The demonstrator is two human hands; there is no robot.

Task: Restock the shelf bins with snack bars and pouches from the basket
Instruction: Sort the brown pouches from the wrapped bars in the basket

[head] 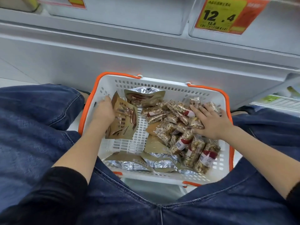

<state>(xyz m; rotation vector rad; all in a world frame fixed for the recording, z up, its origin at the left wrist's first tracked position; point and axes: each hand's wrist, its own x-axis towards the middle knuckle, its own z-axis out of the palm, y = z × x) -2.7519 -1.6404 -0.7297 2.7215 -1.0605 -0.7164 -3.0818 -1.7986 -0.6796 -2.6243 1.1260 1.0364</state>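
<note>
While the white basket [162, 85] sits between the person's knees, the left hand [103, 111] grips a brown pouch [125, 120] at the basket's left side, fingers curled round its left edge, its long axis running near to far. The right hand [211, 122] lies flat, fingers spread, pressing on the snack bars [172, 117] heaped on the right.

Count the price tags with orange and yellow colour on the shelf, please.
2. One price tag hangs at the upper right, reading 12.4; another price tag is at the upper left, cut by the frame. More may be hidden.
</note>
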